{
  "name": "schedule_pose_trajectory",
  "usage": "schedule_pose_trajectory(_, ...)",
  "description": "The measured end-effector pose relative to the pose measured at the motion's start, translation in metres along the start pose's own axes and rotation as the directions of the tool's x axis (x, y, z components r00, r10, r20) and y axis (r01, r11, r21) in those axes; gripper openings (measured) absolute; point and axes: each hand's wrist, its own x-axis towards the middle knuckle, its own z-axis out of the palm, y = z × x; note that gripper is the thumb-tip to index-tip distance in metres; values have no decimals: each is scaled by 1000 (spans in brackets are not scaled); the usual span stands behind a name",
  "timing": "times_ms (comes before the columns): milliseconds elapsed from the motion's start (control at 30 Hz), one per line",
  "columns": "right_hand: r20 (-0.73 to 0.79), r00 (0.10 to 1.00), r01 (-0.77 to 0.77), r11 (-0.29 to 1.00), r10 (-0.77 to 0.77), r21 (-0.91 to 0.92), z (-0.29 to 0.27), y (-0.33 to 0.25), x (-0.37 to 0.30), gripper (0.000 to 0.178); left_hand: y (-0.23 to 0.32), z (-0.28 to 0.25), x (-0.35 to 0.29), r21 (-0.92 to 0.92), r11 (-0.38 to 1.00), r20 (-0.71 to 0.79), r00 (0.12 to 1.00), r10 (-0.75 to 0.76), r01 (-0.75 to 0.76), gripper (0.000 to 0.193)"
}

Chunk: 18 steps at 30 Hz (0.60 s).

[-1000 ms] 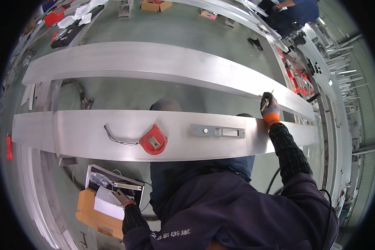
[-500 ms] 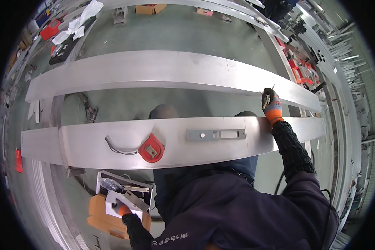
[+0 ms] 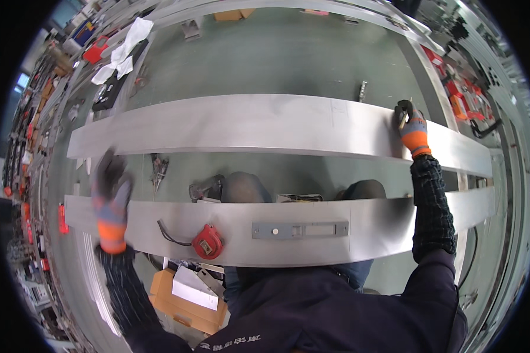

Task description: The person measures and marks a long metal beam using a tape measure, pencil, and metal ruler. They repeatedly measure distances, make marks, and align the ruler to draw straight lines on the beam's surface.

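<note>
My gloved right hand rests at the right part of the far metal beam. It is closed around a thin pencil-like stick. At the left, my gloved left hand is over the near metal beam, reaching toward the far one. Its fingers are smeared by motion but look stretched out, and nothing shows in them. On the near beam lie a red tape measure with a dark cord, and a flat grey slotted plate with a round white spot.
Below the near beam stands an open cardboard box with a white sheet on it. A black case with white paper lies at the far left. Red and orange items sit at the far right. My knees show between the beams.
My left hand has risen from the white sheet at the cardboard box to the left end of the beams. My right hand has moved farther out onto the far beam. The view has shifted.
</note>
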Motion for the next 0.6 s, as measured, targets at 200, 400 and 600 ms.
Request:
schedule_pose_trajectory(200, 477, 801, -232, 922, 363, -310, 32, 36, 37, 52, -2, 144, 186, 388, 901, 501, 865, -30, -194, 93)
schedule_pose_trajectory(400, 692, 620, -108, 914, 370, -392, 51, 45, 67, 75, -85, 206, 263, 593, 796, 743, 464, -482, -123, 82)
schedule_pose_trajectory(600, 506, 798, -162, 925, 328, -344, 14, 24, 50, 62, -72, 194, 252, 488, 873, 754, 504, -422, 2, 67)
